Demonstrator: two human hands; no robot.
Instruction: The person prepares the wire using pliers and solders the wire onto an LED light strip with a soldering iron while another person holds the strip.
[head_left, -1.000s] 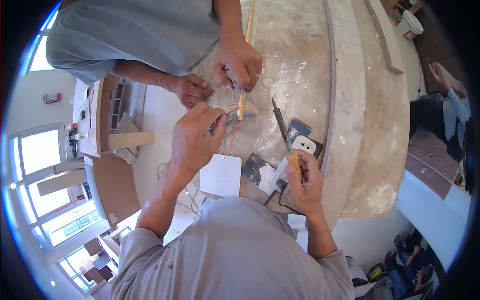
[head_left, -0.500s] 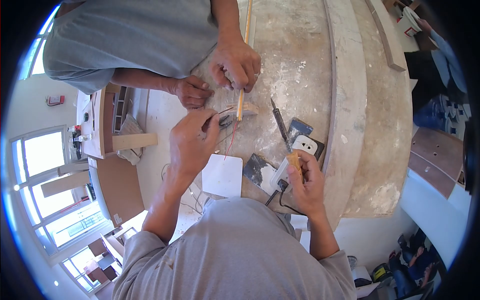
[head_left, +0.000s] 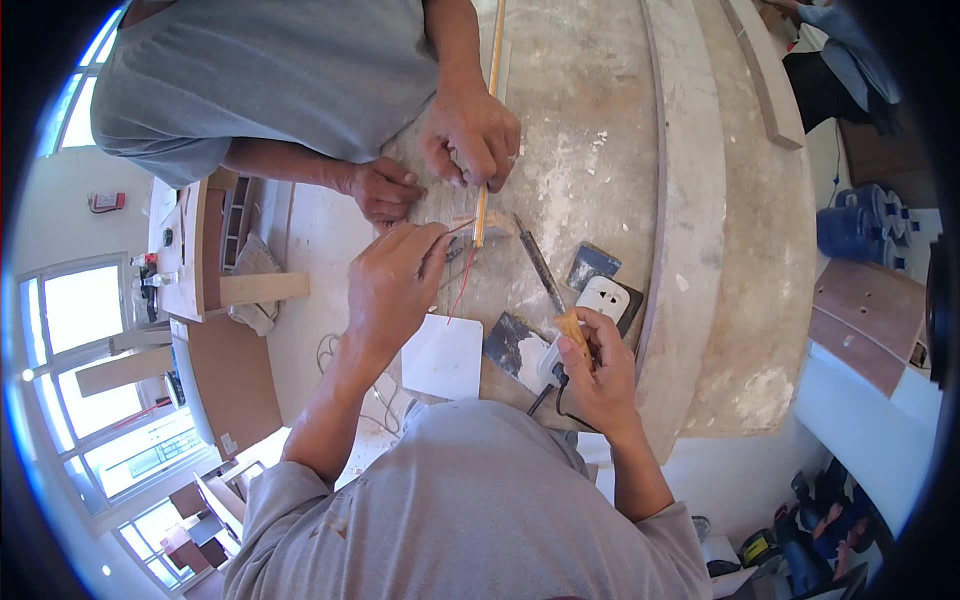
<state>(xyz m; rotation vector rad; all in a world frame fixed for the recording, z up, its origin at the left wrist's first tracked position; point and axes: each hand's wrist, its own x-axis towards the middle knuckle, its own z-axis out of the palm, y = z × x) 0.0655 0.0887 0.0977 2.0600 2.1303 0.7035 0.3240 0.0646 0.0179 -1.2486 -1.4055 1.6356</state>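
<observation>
My right hand (head_left: 605, 375) grips the yellow handle of a soldering iron (head_left: 541, 266), its dark shaft slanting up and left. The iron's tip is near the small wooden block (head_left: 496, 223), right of a narrow yellow-and-white strip (head_left: 481, 212). Pinched in my left hand (head_left: 392, 285) is a thin reddish-brown wire (head_left: 460, 226) reaching toward the strip's end. A thin red wire (head_left: 463, 288) hangs from that end toward a white square plate (head_left: 440, 358). A co-worker's hand (head_left: 472, 140) holds the strip down; their other hand (head_left: 385, 190) rests beside it.
A white power strip (head_left: 604, 296) with a plugged-in black cord lies near my right hand. Two dark flat pieces, one a worn plate (head_left: 520, 348), lie around it. A long board (head_left: 690, 200) runs along the worn table (head_left: 590, 130). Blue water bottles (head_left: 855, 230) stand at far right.
The soldering iron has moved left and slightly down, its tip now closer to the strip's end. My left hand has shifted slightly right, bringing its wire nearer the strip.
</observation>
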